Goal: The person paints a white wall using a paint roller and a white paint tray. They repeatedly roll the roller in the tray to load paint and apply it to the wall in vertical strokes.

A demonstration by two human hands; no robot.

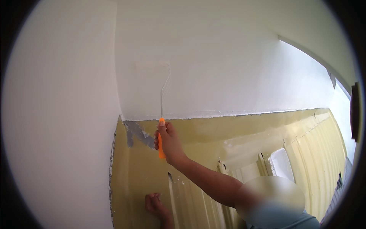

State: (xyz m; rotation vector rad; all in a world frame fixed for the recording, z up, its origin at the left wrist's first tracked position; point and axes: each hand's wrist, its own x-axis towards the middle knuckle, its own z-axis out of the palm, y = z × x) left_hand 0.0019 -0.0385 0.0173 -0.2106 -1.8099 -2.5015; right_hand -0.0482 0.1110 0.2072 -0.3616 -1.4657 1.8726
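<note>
My right hand (170, 143) grips the orange handle of a paint roller (162, 143), thumb along its top. The thin wire frame runs up to a pale roller sleeve (152, 65), which lies against the white wall (200, 71) and barely stands out from it. Lower down, my left hand (155, 204) has its fingers curled in, with no object visible in it. It is over the yellowish surface (143, 171) below the wall.
A white paint tray (281, 163) rests at right among raised ribs (311, 151). Another white wall (63, 114) meets the first in a corner at left. Grey patches (140, 134) mark the yellowish surface near that corner. A dark object (354, 111) stands at the right rim.
</note>
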